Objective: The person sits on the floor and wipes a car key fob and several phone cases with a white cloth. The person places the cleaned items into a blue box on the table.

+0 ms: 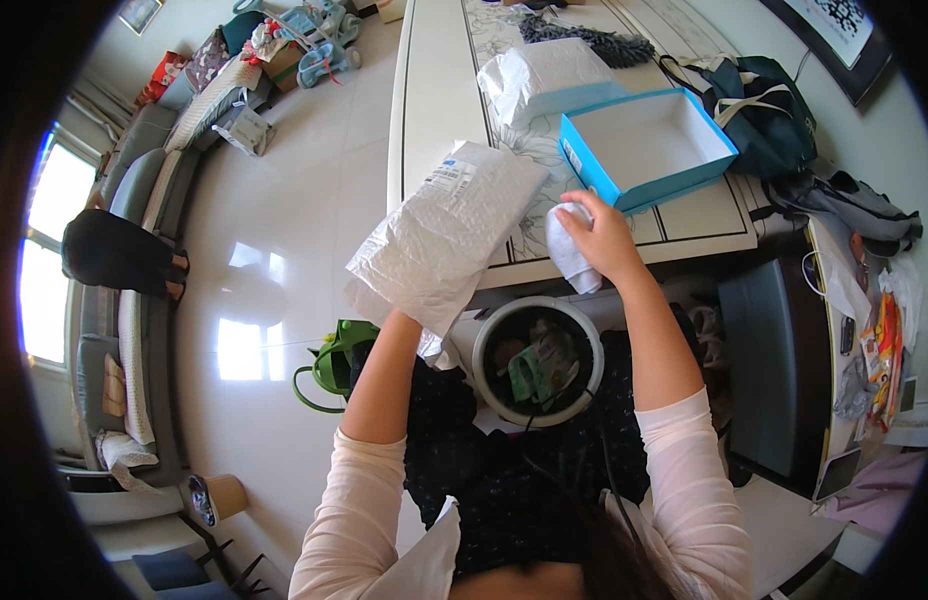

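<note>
A crinkled white padded mailer [441, 232] with a printed label slants over the table's near edge. My left wrist [405, 322] runs up to its lower end, where the mailer hides my left hand. Whether those fingers are inside or behind it does not show. My right hand [605, 236] grips a bundled pale grey cloth [569, 251], which hangs in front of the table edge. Just beyond that hand sits an open blue box [625, 196] with a white inside. Behind the box, another white wrapped package [550, 71] lies on the patterned table [434, 97].
A round bin [483, 375] holding crumpled wrappers stands between my knees. A dark green bag [771, 112] and a fluffy grey duster [584, 41] lie at the back. To the left are a green bag [336, 356], a sofa [145, 124] and a person [119, 251] by the window.
</note>
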Available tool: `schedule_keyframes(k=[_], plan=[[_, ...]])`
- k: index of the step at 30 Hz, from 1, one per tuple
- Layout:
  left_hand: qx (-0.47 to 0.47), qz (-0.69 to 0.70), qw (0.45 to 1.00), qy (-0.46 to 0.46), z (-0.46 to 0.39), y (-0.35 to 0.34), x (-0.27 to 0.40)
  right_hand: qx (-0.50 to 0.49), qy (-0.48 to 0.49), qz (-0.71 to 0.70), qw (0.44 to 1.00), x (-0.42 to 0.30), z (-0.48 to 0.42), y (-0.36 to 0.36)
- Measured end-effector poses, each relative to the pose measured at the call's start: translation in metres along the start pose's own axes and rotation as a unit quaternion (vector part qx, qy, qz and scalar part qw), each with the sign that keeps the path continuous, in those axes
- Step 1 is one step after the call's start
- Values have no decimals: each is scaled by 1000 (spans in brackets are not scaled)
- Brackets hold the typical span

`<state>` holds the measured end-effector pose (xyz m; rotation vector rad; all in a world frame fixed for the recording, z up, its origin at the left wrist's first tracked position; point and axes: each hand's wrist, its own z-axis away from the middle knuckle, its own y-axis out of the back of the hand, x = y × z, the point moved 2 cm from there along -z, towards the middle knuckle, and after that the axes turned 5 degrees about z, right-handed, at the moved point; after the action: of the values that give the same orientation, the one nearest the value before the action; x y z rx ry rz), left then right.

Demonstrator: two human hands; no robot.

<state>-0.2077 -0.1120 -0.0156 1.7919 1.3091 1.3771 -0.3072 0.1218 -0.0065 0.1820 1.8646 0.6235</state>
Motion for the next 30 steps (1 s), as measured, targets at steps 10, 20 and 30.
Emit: schedule_keyframes(k=[10, 20, 30], plan=[[-73, 49, 996, 3, -11, -7, 2, -5, -23, 114, 993, 37, -49, -33], [-63, 53, 997, -12, -8, 6, -32, -55, -38, 268, 961, 15, -50, -33], [-74, 347, 934, -34, 1, -11, -32, -78, -71, 175, 979, 1, 15, -9]])
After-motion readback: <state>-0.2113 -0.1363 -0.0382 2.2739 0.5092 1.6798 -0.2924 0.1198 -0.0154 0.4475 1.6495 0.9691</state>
